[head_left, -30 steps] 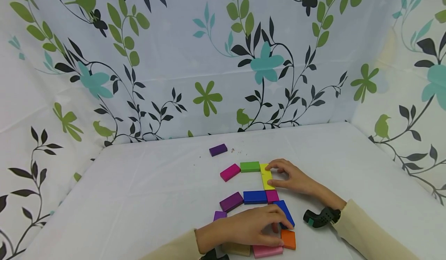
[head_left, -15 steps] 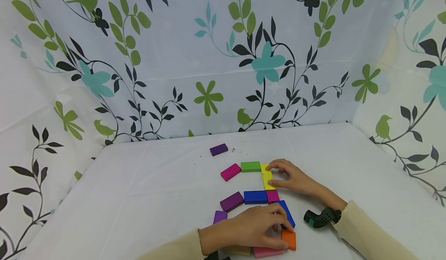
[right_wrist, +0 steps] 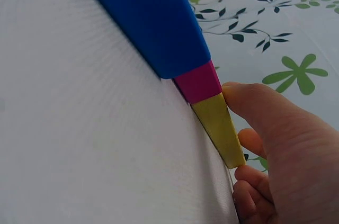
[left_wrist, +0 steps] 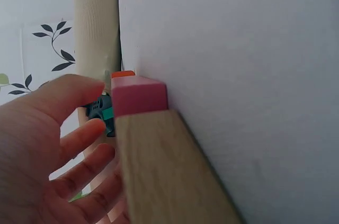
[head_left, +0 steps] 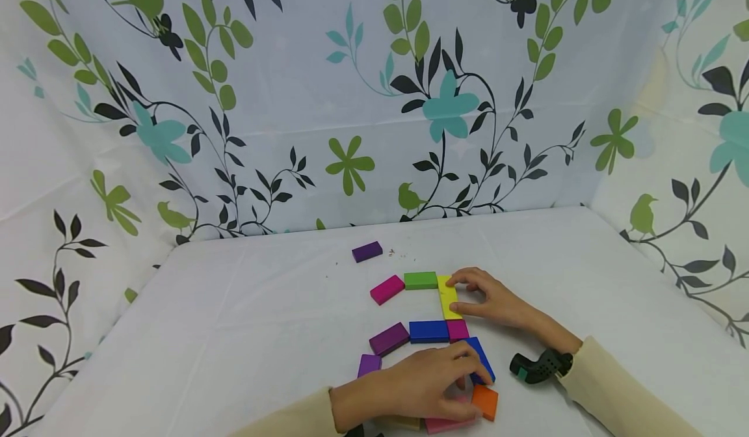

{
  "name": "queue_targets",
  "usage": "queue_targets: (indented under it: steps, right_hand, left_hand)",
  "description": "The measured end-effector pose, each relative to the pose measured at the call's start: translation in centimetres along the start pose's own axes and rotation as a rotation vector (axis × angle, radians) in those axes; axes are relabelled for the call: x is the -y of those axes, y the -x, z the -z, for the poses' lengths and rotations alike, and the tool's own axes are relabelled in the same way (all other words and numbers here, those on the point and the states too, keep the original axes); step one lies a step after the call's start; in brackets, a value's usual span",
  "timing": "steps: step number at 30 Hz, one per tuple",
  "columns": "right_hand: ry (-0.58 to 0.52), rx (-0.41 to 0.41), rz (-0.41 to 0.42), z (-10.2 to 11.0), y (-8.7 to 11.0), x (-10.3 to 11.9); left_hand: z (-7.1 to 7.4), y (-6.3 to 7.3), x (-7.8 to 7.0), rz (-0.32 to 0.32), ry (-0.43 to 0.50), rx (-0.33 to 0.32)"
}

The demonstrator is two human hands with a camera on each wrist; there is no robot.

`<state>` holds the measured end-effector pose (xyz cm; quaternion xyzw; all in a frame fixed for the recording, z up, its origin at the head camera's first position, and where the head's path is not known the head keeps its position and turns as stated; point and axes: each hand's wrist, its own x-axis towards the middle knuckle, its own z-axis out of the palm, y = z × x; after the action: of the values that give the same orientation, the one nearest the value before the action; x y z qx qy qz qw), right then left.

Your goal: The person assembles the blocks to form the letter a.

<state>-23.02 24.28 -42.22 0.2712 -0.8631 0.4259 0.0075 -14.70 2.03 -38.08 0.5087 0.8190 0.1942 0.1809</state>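
Observation:
My left hand (head_left: 424,380) reaches over the near end of a curved line of coloured blocks. Its thumb and index finger pinch the orange block (head_left: 485,402), now slightly turned, beside the pink block (head_left: 447,424) and the long blue block (head_left: 480,361). In the left wrist view, the wooden block (left_wrist: 164,171) lies close alongside the fingers. My right hand (head_left: 494,300) has its thumb and index finger at the yellow block (head_left: 448,299), gripping it along its length. The yellow block meets the green block (head_left: 420,281) and the small magenta block (head_left: 458,330).
Left of the line lie a blue block (head_left: 428,331), a dark purple block (head_left: 389,339) and a violet block (head_left: 369,365). A pink-red block (head_left: 387,289) touches the green one's corner. Farther back lies a purple block (head_left: 367,251). A patterned curtain (head_left: 263,99) hangs behind the white table (head_left: 234,346).
The orange block has turned slightly under my left hand, which has shifted a little to the right. My right hand stays at the yellow block.

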Motion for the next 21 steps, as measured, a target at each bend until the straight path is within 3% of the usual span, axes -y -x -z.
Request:
queue_targets:
  steps: [6,13,21]
  right_hand:
    - [-0.003,-0.003,-0.01,-0.1,0.0,0.1]
    - [0.0,-0.002,-0.018,-0.1,0.0,0.2]
    - [0.004,-0.005,-0.017,-0.1,-0.1,0.0]
  left_hand:
    - [0.2,0.9,-0.2,0.103,0.049,-0.006]
    - [0.5,1.5,0.0,0.018,-0.001,0.036]
    - [0.6,1.7,0.3,-0.021,0.013,0.055]
